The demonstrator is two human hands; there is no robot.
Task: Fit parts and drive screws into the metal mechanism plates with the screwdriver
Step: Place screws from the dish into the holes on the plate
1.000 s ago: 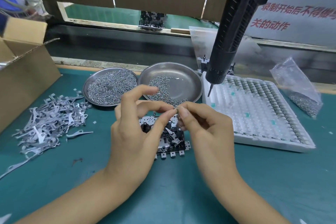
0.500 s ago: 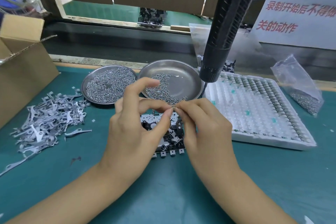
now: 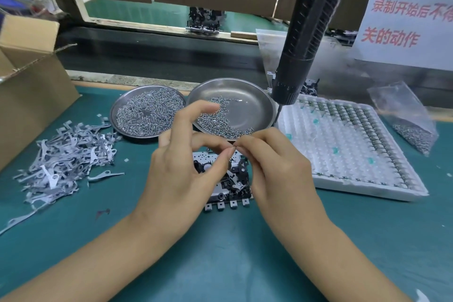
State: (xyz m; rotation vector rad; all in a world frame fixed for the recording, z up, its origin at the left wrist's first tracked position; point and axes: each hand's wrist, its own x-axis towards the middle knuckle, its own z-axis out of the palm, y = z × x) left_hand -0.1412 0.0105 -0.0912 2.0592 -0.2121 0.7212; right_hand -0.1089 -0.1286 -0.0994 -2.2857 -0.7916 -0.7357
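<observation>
The fingertips of both hands meet just above the metal mechanism plate (image 3: 226,179), pinching a tiny part (image 3: 234,147) between them; it is too small to tell what it is or which way it points. The left hand (image 3: 181,174) closes thumb and middle finger on it, with the index finger arched high and free. The right hand (image 3: 274,169) has its fingers curled in toward the same spot.

The plate lies flat on the green mat (image 3: 343,240) under the hands, grey stamped metal with black fittings and 4 small square tabs along its near edge.

Behind it sit 2 round steel dishes: the left dish (image 3: 147,110) is full of screws, the right dish (image 3: 235,105) holds a thin scatter. The black ribbed screwdriver (image 3: 306,39) hangs at a slant, long axis running from upper right down to lower left, bit pointing down over the corner of a white moulded tray (image 3: 348,149).

A heap of flat grey levers (image 3: 66,154) lies on the left, beside a cardboard box (image 3: 27,86). A clear plastic bag (image 3: 404,117) of screws rests at the far right.
</observation>
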